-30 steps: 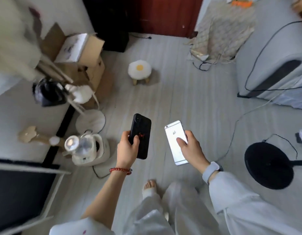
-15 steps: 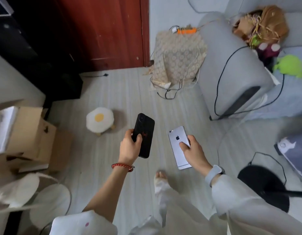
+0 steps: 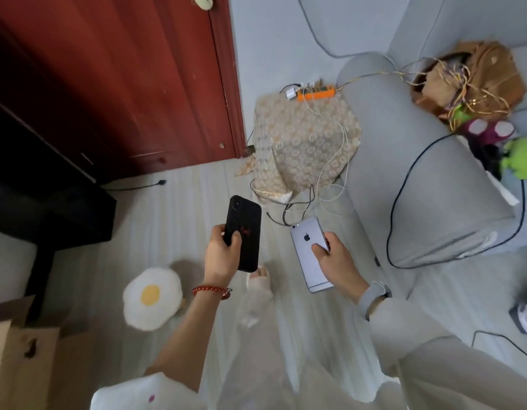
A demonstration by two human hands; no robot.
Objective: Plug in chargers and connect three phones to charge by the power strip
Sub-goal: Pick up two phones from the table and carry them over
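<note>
My left hand [image 3: 219, 255] grips a black-cased phone [image 3: 243, 233], back up | my right hand [image 3: 337, 263] holds a silver phone [image 3: 311, 252], screen hidden | orange power strip [image 3: 315, 92] at the patterned cloth-covered stand's [image 3: 300, 143] far edge, sockets unclear | third phone unseen

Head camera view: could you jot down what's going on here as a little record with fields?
place: room floor beside a grey sofa
left hand: holds a black phone, back facing up
right hand: holds a silver phone, back facing up
power strip: orange, on a cloth-covered stand by the red door
cables: white ones trail from the strip down the cloth
phones plugged in: none yet
third phone: not visible
</note>
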